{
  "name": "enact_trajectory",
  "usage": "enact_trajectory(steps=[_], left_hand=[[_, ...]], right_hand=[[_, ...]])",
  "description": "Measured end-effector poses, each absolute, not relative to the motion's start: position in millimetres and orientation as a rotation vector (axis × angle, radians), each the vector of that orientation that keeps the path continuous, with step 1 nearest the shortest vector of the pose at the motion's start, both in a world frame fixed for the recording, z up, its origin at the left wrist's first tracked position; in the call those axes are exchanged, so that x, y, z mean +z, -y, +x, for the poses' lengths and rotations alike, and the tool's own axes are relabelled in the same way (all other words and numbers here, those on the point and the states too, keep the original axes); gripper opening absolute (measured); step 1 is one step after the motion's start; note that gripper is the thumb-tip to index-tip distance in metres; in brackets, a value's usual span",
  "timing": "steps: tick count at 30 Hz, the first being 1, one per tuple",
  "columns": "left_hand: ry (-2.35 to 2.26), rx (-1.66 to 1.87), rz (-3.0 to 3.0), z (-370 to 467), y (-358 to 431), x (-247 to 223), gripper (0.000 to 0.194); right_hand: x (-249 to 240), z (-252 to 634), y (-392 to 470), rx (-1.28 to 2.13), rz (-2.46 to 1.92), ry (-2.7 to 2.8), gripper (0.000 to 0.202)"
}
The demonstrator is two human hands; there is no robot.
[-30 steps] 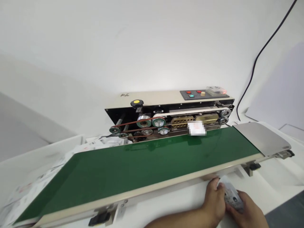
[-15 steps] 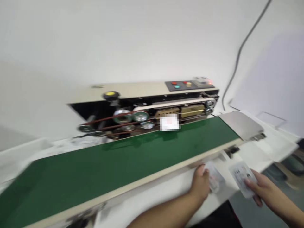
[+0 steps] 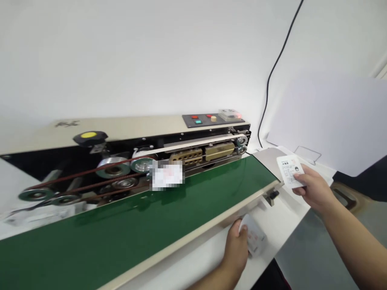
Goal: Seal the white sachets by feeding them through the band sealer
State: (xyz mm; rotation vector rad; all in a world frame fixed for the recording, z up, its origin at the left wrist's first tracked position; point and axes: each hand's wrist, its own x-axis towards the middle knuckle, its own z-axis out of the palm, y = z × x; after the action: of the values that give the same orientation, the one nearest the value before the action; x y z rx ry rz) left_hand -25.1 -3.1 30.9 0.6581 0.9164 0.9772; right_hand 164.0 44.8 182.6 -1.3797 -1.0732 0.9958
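My right hand (image 3: 314, 186) pinches one flat white printed packet (image 3: 290, 171) between thumb and fingers, holding it up near the right end of the green conveyor belt (image 3: 205, 197). Lower down, in front of the belt's near edge, my left hand (image 3: 237, 245) is closed on white packets (image 3: 254, 237) that look like a small stack. Another white packet (image 3: 167, 176), blurred by pixels, stands at the far side of the belt against the rollers of a band sealer (image 3: 136, 131).
Red and green buttons sit on the control panel (image 3: 199, 120). A yellow-topped black knob (image 3: 90, 139) juts out at the left, above rollers and red drive belts. A black cable (image 3: 269, 76) runs down the wall. A white table (image 3: 272, 225) carries the machine.
My right hand has risen with its packet toward the belt's right end. The packet at the sealer has travelled left, past the brass blocks to the rollers. My left hand keeps its packets low.
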Motion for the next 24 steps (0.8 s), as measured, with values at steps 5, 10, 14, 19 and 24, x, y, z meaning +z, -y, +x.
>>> enact_trajectory(steps=[5,10,14,19,24], left_hand=[[-0.907,0.996,0.654,-25.1,3.1,28.5,0.042],[-0.972,1.023,0.692,-28.4,0.3,22.9,0.04],[-1.001,1.028,0.764,-28.5,-2.2,18.7,0.037],[-1.005,1.032,0.811,-28.1,-2.6,16.7,0.031],[-1.029,1.04,0.802,-28.7,-2.2,17.8,0.032]], right_hand=[[193.4,155.3,-97.7,0.993,-1.381,1.109,0.034],[192.6,147.9,-142.1,1.088,-1.466,1.09,0.025],[189.2,141.0,-160.5,1.132,-1.511,1.075,0.017],[187.9,133.7,-164.6,1.194,-1.487,1.085,0.006],[186.0,129.1,-166.3,1.215,-1.468,1.1,0.004]])
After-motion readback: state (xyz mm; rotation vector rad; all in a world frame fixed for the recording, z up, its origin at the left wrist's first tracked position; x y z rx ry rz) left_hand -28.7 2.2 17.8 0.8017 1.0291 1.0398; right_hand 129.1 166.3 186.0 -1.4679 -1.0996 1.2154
